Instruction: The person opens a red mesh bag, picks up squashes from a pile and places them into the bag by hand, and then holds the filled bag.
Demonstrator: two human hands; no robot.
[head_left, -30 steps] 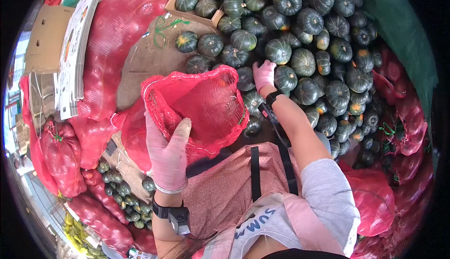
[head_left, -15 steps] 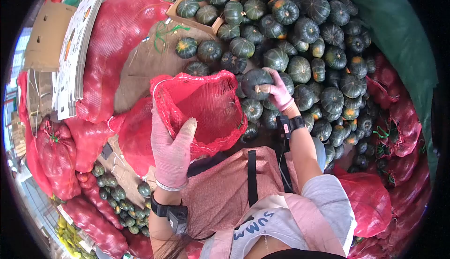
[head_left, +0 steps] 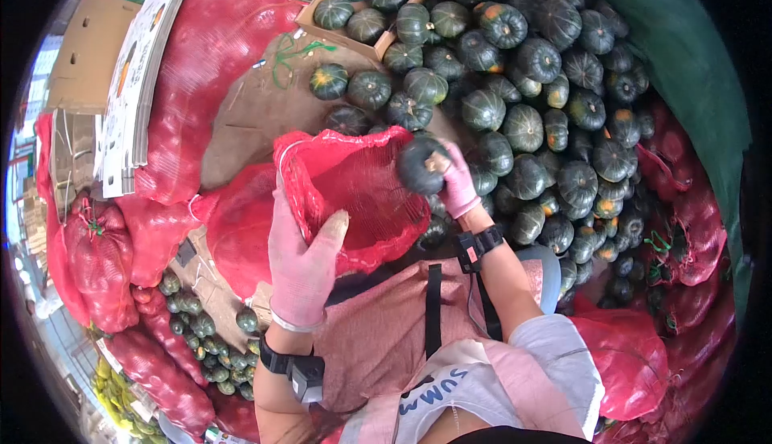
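A red mesh bag [head_left: 241, 219] is spread with its mouth wide, facing right. My left hand [head_left: 301, 263], in a pink glove, grips the bag's near rim, thumb outside and the other fingers partly hidden behind the mesh. In my right hand [head_left: 458, 182], also gloved in pink, is a dark green pumpkin [head_left: 420, 166] with a tan stem. The pumpkin is at the right edge of the bag's mouth, overlapping the rim in view. Whether it touches the mesh I cannot tell.
A large heap of pumpkins [head_left: 523, 128] rises ahead and right, beside a cardboard box [head_left: 362, 44] of more. Full red mesh bags [head_left: 213, 66] lie left and at the right edge. Stacked white cartons [head_left: 137, 82] stand far left, and smaller pumpkins [head_left: 213, 347] lie lower left.
My right hand has brought the pumpkin left and slightly down, from beside the heap to the bag's mouth. My left hand still holds the rim.
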